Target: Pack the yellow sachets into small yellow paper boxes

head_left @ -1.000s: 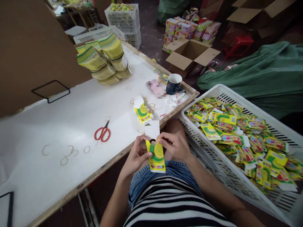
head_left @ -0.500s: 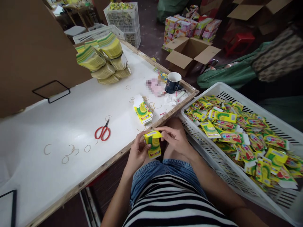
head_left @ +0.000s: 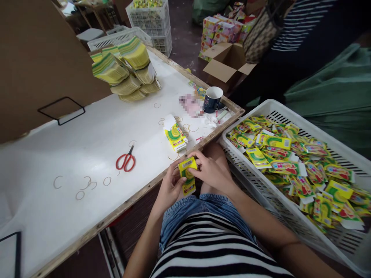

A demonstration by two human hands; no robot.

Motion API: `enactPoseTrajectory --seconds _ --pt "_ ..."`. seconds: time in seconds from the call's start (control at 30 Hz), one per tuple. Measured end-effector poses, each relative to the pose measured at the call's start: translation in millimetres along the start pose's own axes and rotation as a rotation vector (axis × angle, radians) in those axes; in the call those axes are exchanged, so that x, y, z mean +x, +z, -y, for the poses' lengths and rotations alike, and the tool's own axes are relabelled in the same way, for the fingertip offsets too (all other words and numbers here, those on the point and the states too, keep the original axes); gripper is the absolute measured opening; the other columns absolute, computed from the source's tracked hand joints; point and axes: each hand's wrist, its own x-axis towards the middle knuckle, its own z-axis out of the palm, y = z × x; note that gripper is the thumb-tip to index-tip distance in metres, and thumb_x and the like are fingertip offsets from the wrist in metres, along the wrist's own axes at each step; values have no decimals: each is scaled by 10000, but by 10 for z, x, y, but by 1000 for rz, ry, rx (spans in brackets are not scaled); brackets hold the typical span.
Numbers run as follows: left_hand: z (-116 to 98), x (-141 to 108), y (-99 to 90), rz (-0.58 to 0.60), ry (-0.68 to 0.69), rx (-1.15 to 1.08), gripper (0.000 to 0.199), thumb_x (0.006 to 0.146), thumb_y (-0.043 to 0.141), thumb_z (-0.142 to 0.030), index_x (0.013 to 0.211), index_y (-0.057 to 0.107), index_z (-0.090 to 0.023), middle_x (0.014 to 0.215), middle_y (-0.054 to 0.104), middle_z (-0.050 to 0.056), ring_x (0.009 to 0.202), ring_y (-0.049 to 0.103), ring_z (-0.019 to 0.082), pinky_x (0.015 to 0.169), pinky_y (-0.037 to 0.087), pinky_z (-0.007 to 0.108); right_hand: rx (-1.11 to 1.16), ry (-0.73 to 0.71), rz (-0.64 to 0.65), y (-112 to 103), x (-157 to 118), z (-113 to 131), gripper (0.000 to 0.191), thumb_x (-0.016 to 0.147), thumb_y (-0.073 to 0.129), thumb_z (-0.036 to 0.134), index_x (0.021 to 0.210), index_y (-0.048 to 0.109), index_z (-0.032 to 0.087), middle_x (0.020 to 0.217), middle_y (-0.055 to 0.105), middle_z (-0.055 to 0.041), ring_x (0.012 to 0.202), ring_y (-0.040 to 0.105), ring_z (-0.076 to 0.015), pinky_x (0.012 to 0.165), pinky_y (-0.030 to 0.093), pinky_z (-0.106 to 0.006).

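Above my lap, at the table's front edge, I hold a small yellow and green carton (head_left: 189, 178). My left hand (head_left: 171, 184) grips its left side, thumb across the printed front. My right hand (head_left: 211, 172) has its thumb and fingers on the top flap, which bears a barcode and lies folded down toward the front. Just beyond my hands, a short stack of flat yellow-green cartons (head_left: 175, 134) lies on the white table (head_left: 95, 154). Red-handled scissors (head_left: 125, 159) and several loose rubber bands (head_left: 107, 181) lie to the left.
At my right stands a white plastic crate (head_left: 272, 105) with many filled-looking cartons. A dark mug (head_left: 213, 99) is near the table corner. Bundled cartons (head_left: 127, 71) are stacked at the back. Past the crate, a person with a checked bag (head_left: 261, 36) stands beside an open cardboard box (head_left: 222, 69).
My right hand has folded the carton's top flap down, so its barcode now faces me. A person with a checked bag has moved leftward into view, partly covering the cardboard box.
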Motion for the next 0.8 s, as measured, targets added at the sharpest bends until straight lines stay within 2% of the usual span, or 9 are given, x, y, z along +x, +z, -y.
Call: enactPoseTrajectory --seconds 0.17,0.3,0.37,0.5,0.8 --pt "-4 39 19 -40 -1 -49 519 888 673 -327 1347 442 -254 1337 625 130 1129 660 249 935 545 371 -108 32 -51 5 -32 38 354 851 626 212 1203 586 230 718 709 11 674 662 -197 589 383 -244" --pt "-55 66 -20 -41 -22 -97 538 849 721 -324 1315 466 -242 1249 678 124 1072 686 253 863 571 346 168 -104 -46 -30 -22 -112 297 880 608 279 1166 657 213 759 702 -3 634 620 -158 598 439 -243" --pt "-66 81 -23 -28 -30 -106 542 839 735 -315 1309 476 -240 1200 703 113 1037 699 248 839 575 335 331 -149 -64 -12 -13 -210 277 901 577 301 1138 687 209 864 723 -27 653 619 -145 609 469 -243" --pt "-32 107 42 -52 -3 -90 503 828 748 -302 1272 524 -234 1214 696 105 1025 702 239 838 566 322 579 -152 -53 94 -15 -325 312 874 610 315 1159 685 212 1074 726 -63 730 655 -147 654 528 -256" --pt "-29 132 130 -61 -4 -73 487 852 717 -302 1296 526 -242 1277 671 110 1118 673 253 947 544 379 696 -123 -157 124 -51 -321 260 861 665 372 1056 732 213 1035 740 -62 857 685 -177 737 551 -279"
